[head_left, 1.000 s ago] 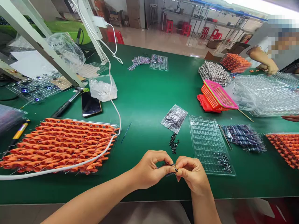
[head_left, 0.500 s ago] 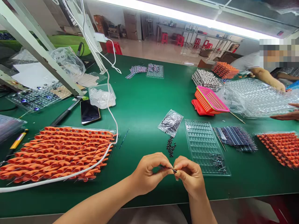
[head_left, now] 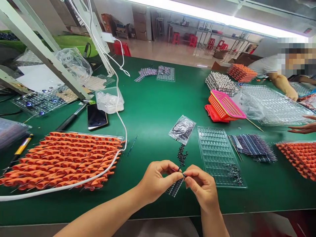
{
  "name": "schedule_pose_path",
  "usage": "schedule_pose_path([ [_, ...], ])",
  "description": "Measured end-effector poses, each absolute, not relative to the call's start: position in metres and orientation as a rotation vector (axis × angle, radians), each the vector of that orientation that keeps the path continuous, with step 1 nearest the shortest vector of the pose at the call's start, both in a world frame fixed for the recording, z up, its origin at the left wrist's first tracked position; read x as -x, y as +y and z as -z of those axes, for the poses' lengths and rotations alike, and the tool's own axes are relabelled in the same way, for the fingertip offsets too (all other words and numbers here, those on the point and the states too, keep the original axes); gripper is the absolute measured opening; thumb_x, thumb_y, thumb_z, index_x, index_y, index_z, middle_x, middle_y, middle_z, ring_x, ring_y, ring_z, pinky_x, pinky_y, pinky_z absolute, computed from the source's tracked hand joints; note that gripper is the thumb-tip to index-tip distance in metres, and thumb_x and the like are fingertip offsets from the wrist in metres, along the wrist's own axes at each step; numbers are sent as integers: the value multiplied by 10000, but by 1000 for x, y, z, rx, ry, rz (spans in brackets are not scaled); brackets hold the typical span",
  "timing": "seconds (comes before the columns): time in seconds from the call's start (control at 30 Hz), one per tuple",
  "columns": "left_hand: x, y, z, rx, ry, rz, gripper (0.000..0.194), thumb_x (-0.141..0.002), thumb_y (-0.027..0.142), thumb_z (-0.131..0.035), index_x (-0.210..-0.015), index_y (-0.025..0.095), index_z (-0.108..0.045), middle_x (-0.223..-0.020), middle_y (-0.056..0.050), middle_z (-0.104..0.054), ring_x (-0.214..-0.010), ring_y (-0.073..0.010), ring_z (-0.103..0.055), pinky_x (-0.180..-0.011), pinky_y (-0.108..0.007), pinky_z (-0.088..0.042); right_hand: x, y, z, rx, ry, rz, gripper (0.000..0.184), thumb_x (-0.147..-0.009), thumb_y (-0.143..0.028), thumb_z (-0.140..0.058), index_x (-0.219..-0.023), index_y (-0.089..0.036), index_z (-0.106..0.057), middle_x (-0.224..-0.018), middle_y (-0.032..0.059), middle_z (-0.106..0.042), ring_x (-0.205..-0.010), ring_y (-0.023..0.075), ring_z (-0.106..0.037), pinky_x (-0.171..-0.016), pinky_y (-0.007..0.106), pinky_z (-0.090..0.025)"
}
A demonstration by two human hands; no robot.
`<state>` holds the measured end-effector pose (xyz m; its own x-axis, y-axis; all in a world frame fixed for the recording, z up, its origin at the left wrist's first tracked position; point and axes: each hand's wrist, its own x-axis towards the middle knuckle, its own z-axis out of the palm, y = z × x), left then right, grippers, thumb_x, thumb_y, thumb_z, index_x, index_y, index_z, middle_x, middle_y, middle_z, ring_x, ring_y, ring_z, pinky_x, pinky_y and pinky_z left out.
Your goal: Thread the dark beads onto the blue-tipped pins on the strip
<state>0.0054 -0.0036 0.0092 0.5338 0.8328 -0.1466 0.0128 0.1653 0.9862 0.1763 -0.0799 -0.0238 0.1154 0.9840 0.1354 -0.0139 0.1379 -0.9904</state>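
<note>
My left hand (head_left: 155,181) pinches a small dark strip (head_left: 174,190) with light rows across it, perhaps beaded. Its lower end hangs below the fingers, tilted. At its upper right end my right hand (head_left: 202,188) has thumb and forefinger pinched together. The fingertips hide what sits between them there. Just beyond the hands lies a trail of small black beads (head_left: 182,155), leading to a clear bag of dark beads (head_left: 182,129). To the right is a clear ribbed plastic tray (head_left: 213,149), with thin dark pin-like pieces (head_left: 235,173) heaped near its front corner.
Orange curved pieces on a tray (head_left: 66,161) fill the left, crossed by a white cable (head_left: 98,177). A phone (head_left: 97,117) and plastic tub (head_left: 110,102) stand behind. Rightward are dark striped pieces (head_left: 254,148), a pink-orange basket (head_left: 227,107) and another person's hand (head_left: 303,125).
The dark strip has turned, so its flat, rowed face now shows beneath my left fingers. Both hands stay close together. The view has shifted slightly.
</note>
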Motion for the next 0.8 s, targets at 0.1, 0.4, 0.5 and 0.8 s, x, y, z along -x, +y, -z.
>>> schedule_pose_path([
  [0.1,-7,-4,-6,-1182,838,-674,190,-723,301,-776,-763,135,-692,-713,-36,-709,-648,-136,-617,-625,-251,-484,-176,-80,25,1162,-1169,-1044,102,-900,-260,-652,-940,-217,-735,-768,28,-589,-635,128,-535,-559,250,-426],
  [0.4,-11,-1,-8,-923,837,-598,202,-642,226,-827,-741,127,-681,-670,3,-701,-621,-105,-611,-630,-231,-468,-179,-80,34,1167,-1048,-1219,126,-898,-317,-658,-909,-209,-722,-782,12,-569,-617,106,-531,-543,225,-422],
  [0.5,-10,0,-9,-893,830,-578,209,-629,222,-839,-731,124,-685,-675,4,-706,-624,-101,-615,-639,-230,-465,-180,-78,35,1145,-988,-1291,151,-887,-345,-670,-891,-204,-723,-763,9,-566,-616,107,-527,-537,221,-426],
  [0.8,-9,1,-5,-875,797,-545,244,-652,292,-834,-757,111,-709,-661,-3,-695,-574,-86,-580,-590,-223,-469,-177,-72,27,1151,-818,-1384,254,-801,-425,-750,-794,-173,-730,-655,1,-552,-550,91,-495,-485,200,-411],
])
